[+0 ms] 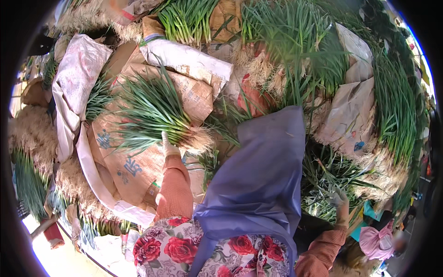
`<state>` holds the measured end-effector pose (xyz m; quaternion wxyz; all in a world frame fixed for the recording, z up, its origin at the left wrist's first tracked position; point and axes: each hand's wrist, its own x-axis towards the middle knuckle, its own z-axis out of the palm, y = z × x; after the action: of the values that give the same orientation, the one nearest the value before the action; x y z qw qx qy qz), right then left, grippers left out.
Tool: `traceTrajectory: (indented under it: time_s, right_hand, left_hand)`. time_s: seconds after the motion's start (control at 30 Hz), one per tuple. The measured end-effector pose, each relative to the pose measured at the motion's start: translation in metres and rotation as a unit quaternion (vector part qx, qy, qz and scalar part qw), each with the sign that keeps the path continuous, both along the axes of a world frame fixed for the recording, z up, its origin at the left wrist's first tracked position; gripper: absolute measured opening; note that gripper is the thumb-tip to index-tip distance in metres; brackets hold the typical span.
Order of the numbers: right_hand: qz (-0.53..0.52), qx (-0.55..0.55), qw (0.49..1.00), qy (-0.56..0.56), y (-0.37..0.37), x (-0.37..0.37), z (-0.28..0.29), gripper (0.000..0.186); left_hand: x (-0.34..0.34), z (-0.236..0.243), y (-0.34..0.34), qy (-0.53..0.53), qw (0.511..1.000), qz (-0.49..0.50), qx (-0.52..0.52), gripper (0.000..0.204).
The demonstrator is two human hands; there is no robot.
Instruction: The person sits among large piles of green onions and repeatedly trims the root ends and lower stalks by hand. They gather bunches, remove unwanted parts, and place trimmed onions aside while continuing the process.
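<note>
A thick bunch of green onions (159, 108) lies on brown printed sacking left of centre, its pale roots toward the right. At its root end is my left hand (170, 147) in a whitish glove, closed on the stems with one digit showing along them; the other fingers are partly hidden. On the lower right, my right hand (339, 197), in a greyish glove, is over a heap of loose green onions (323, 177). Its fingers look apart, with nothing visible held in them. A blue-purple apron (258, 161) spreads between my arms.
Piled green onions (392, 101) curve along the right side. More upright bunches (189, 18) stand at the back. Rolled whitish sacks (189, 62) edge the brown sacking (120, 147). Rooty bunches (30, 134) line the left. A person in pink (376, 242) is at lower right.
</note>
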<state>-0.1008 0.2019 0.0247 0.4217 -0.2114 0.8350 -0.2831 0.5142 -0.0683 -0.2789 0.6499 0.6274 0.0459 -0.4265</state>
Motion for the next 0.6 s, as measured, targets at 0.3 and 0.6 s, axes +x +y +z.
traceTrajectory:
  time_s: [0.3, 0.6]
  right_hand:
    - [-0.012, -0.024, 0.985, 0.170, -0.027, -0.055, 0.057, 0.040]
    - [-0.028, 0.118, 0.884, 0.452, -0.147, -0.083, 0.091, 0.024]
  left_hand:
    - [0.013, -0.057, -0.026, -0.135, 0.905, -0.382, 0.132, 0.050]
    - [0.038, 0.022, -0.063, -0.359, 0.853, -0.223, 0.306, 0.083]
